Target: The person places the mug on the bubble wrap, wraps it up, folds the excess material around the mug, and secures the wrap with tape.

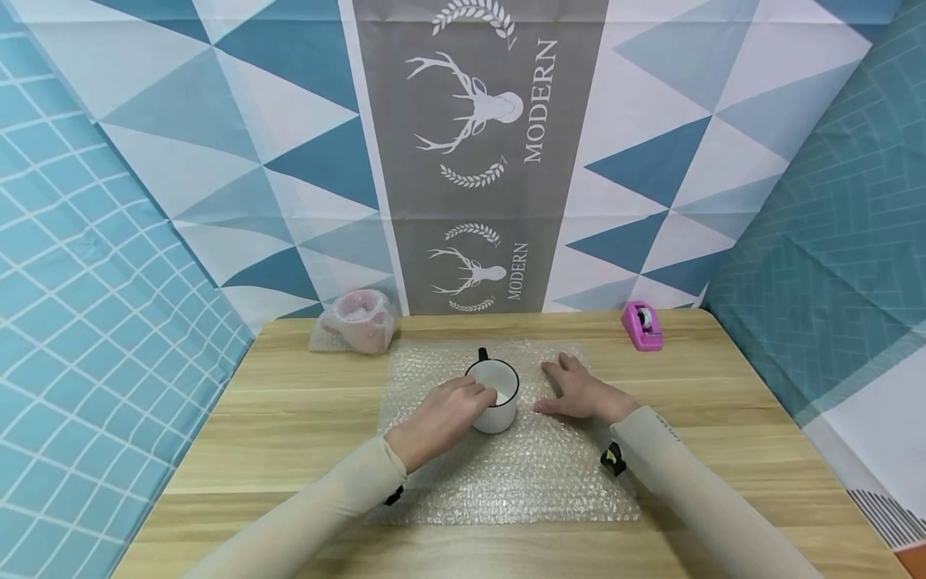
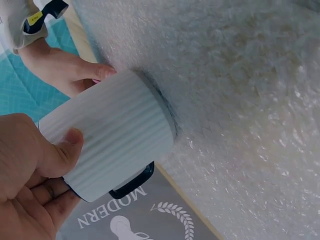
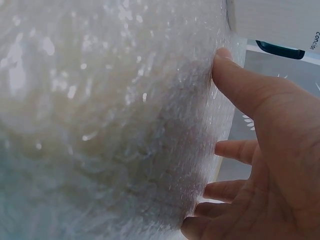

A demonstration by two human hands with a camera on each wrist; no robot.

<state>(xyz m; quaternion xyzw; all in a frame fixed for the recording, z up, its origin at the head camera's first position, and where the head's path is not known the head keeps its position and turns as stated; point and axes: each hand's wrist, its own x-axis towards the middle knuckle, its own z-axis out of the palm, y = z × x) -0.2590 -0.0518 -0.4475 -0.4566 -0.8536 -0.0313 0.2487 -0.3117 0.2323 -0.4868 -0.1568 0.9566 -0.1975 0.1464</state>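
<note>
A white mug (image 1: 495, 416) with a dark rim and dark handle stands upright on a sheet of bubble wrap (image 1: 506, 490). My left hand (image 1: 448, 414) pinches the mug's near rim, thumb on the ribbed outer wall and fingers reaching inside, as the left wrist view of the mug (image 2: 110, 135) shows. To the right of the mug, my right hand (image 1: 579, 394) rests its spread fingertips on the bubble wrap (image 3: 100, 125). It holds nothing. Some of the mug's near side is hidden behind my left hand in the head view.
A pinkish item wrapped in bubble wrap (image 1: 362, 322) sits at the table's back left. A pink tape dispenser (image 1: 642, 326) stands at the back right. The wooden table (image 1: 289, 450) meets a patterned cloth wall (image 1: 477, 193) behind, with more cloth at both sides.
</note>
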